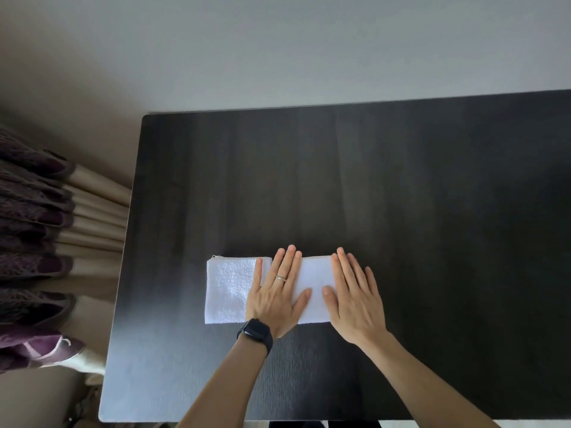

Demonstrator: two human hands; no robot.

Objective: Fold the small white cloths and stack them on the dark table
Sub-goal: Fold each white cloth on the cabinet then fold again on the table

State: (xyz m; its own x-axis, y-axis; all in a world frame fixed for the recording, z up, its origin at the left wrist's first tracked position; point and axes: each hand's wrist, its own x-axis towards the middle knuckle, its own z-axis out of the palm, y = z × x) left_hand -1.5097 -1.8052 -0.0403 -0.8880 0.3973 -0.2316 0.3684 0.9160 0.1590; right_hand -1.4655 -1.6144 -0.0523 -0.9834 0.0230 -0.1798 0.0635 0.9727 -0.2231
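Observation:
A white terry cloth [230, 290] lies folded into a long strip on the dark table [386, 186], near its front left part. My left hand [276, 296] lies flat on the middle of the strip, fingers straight, with a ring and a black watch on that wrist. My right hand [355, 296] presses flat on the cloth's right end and hides it. The strip's left end shows layered edges at its far corner. No other cloth is in sight.
The table's left edge runs close to beige and purple curtains [46, 242]. A pale wall [278, 50] stands behind the far edge. Bare dark tabletop stretches to the back and right of the cloth.

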